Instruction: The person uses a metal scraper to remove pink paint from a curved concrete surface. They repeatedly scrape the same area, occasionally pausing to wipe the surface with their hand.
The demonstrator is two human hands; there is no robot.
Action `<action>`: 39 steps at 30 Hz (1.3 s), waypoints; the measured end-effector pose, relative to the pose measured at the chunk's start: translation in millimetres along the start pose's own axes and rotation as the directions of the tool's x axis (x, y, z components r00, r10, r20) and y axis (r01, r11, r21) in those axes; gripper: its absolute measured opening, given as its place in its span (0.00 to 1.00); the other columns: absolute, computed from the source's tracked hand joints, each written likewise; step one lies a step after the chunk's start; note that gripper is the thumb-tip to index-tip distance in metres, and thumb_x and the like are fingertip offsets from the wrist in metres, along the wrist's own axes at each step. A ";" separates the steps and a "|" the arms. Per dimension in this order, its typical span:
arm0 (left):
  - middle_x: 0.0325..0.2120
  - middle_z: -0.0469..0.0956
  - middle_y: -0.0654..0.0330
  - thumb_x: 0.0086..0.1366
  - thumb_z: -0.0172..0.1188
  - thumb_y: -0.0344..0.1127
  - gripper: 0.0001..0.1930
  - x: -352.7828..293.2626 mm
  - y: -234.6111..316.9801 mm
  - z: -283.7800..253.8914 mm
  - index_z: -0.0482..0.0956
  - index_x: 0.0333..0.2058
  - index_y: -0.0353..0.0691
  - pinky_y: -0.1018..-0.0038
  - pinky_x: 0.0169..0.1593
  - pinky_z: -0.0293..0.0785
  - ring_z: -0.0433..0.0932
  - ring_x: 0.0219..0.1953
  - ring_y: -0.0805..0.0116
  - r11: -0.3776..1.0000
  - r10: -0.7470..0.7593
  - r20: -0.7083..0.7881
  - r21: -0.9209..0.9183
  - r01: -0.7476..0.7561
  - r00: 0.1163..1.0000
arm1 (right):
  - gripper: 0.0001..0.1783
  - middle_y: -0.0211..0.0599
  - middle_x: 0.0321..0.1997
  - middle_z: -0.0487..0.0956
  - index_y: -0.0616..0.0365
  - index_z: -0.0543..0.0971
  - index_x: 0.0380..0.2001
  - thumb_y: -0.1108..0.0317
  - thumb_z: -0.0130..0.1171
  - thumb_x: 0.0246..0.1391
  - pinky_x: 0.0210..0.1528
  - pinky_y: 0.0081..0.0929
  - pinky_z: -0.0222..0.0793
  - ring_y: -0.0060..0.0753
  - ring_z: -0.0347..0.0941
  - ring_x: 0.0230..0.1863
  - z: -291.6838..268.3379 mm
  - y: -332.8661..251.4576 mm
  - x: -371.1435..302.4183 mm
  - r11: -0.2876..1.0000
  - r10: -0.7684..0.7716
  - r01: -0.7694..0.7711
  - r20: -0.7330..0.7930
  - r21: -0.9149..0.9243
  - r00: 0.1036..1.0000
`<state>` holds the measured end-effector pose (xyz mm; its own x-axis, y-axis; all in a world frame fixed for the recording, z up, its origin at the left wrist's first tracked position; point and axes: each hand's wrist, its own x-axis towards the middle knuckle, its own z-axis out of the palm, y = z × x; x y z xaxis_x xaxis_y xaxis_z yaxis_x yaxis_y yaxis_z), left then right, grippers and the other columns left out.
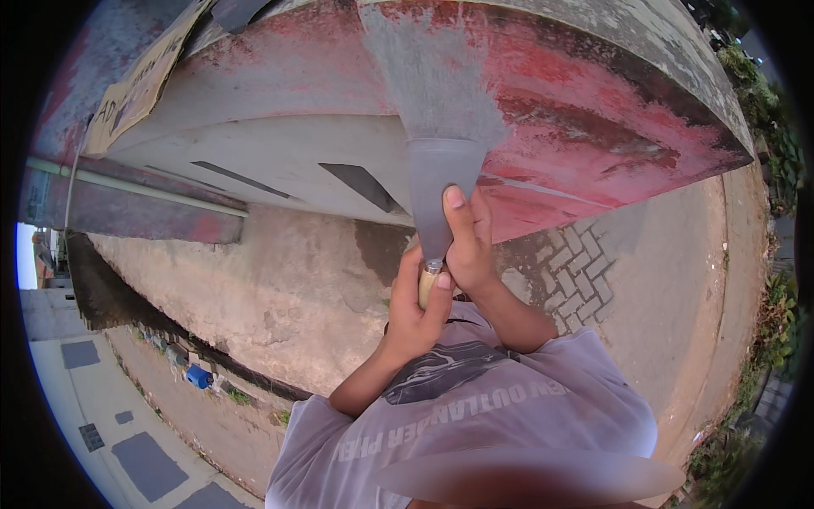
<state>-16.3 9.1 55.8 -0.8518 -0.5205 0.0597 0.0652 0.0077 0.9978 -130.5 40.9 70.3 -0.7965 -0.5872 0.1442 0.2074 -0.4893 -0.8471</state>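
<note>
A wide-bladed scraper with a short pale wooden handle points away from me, its broad edge against the painted wall. My left hand is closed round the handle, thumb along it. My right hand grips the blade's lower right side, with the thumb flat on the metal face and the fingers mostly hidden behind. Above the blade edge runs a bare grey strip in the wall's surface. Red and pink paint, patchy and worn, covers the wall on the right, and dull grey shows on the left.
A cardboard sign hangs at the wall's upper left, with a pale pipe below it. Concrete ground and a patch of paving bricks lie underfoot. Plants line the right side; a blue container stands far left.
</note>
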 end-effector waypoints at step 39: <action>0.52 0.75 0.47 0.71 0.42 0.45 0.26 -35.1 -227.9 -67.9 0.66 0.60 0.33 0.69 0.55 0.70 0.78 0.46 0.56 0.930 -0.310 0.530 0.340 0.137 0.789 | 0.12 0.41 0.28 0.76 0.62 0.72 0.38 0.63 0.54 0.57 0.18 0.29 0.71 0.31 0.75 0.23 -396.9 258.2 -323.2 0.713 0.593 -0.578 -0.781 0.398 0.194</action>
<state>34.1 -32.4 -175.6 -0.9680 0.0396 -0.2478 -0.2329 0.2258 0.9459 -45.0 360.3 -398.1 -0.4756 0.0992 -0.8741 0.8338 -0.2660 -0.4838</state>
